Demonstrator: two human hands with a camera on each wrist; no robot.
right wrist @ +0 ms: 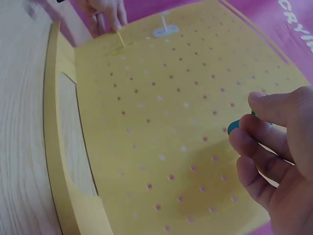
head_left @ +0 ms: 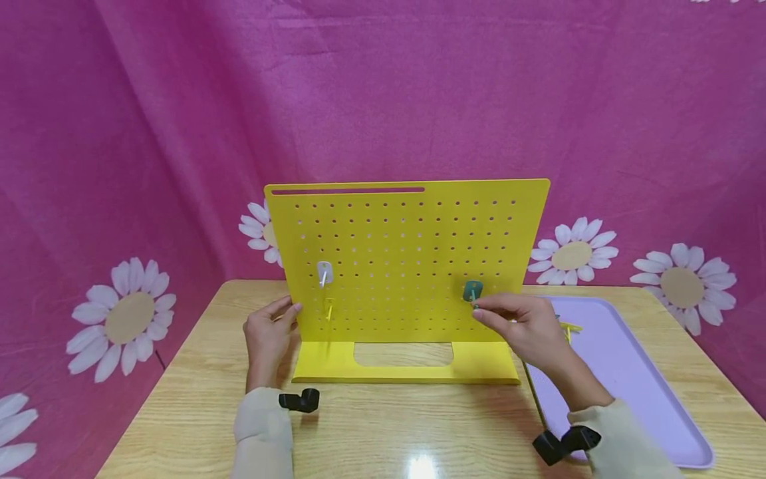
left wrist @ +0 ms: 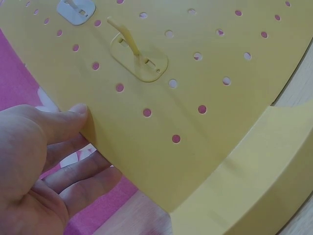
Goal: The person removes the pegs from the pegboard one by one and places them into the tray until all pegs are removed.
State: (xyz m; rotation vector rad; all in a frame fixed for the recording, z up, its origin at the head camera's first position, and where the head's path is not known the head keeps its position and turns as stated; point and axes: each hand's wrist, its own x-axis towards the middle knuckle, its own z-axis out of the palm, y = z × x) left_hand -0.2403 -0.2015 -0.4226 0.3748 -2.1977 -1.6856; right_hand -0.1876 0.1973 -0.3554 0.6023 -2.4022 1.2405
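Note:
A yellow pegboard (head_left: 467, 193) stands upright on its base on the wooden table. My left hand (head_left: 267, 336) holds its left edge, thumb on the front face and fingers behind, as the left wrist view shows. Near the board's lower right, my right hand (head_left: 529, 332) pinches the peg of a green hook (head_left: 472, 290) between thumb and fingers. The green plate lies at the board's face; whether it is seated in the holes I cannot tell. Toward the left side, a white hook (head_left: 324, 273) and, lower down, a yellow hook (left wrist: 139, 58) are on the board.
A lilac tray (head_left: 616, 359) lies on the table (head_left: 371, 426) to the right, partly behind my right forearm. Yellow hooks (head_left: 571, 327) lie at its near-board side, partly hidden by my hand. Behind the board hangs a pink curtain (head_left: 383, 93) with white flowers.

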